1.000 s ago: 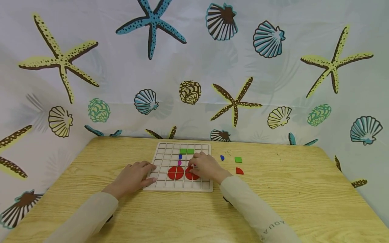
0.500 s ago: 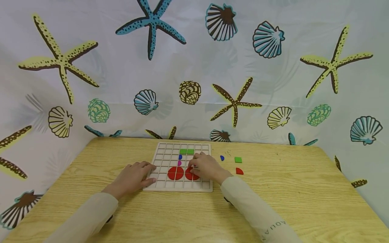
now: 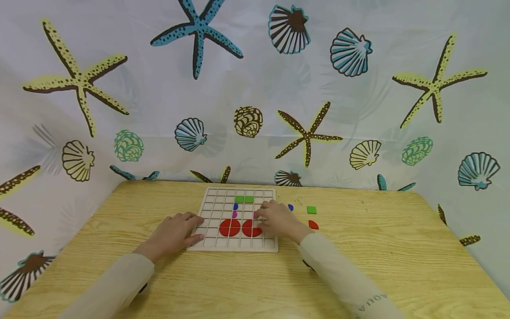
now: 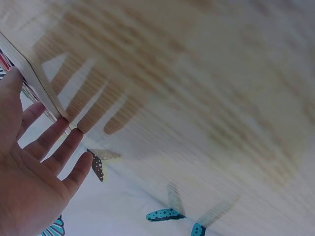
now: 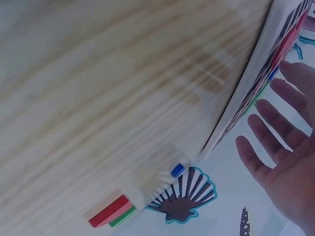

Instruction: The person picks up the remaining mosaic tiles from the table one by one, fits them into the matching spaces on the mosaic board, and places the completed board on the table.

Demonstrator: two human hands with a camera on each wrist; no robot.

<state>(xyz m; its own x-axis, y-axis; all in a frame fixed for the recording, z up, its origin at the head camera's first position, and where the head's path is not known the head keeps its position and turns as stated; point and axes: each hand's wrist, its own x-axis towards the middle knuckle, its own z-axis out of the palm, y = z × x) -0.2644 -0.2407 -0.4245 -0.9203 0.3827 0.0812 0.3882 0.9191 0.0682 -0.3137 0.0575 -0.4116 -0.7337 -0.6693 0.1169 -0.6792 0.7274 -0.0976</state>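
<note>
A pale gridded board [image 3: 211, 239] lies on the table, with coloured flat pieces in its cells. My left hand [image 3: 175, 231] rests at the board's left edge, fingers extended, also plain in the left wrist view. Over the board's right side, my right hand [image 3: 279, 220] has relaxed fingers and holds nothing visible in the right wrist view. Its fingertips are by a magenta piece [image 3: 255, 215] and the right red round shape [image 3: 251, 228], partly covering both. To the left are another red round shape [image 3: 229, 227], a magenta piece [image 3: 234, 214], a blue piece [image 3: 235, 206] and green pieces [image 3: 244, 199].
Right of the board lie a loose blue half-round [image 3: 291, 207], a green square [image 3: 311, 210] and a red quarter-round [image 3: 313, 225]. Behind the wooden table [image 3: 358, 266] hangs a white curtain [image 3: 239, 159] printed with shells and starfish.
My right hand has shifted slightly right, uncovering a magenta piece and more of the right red round shape. My left hand stays at the board's edge.
</note>
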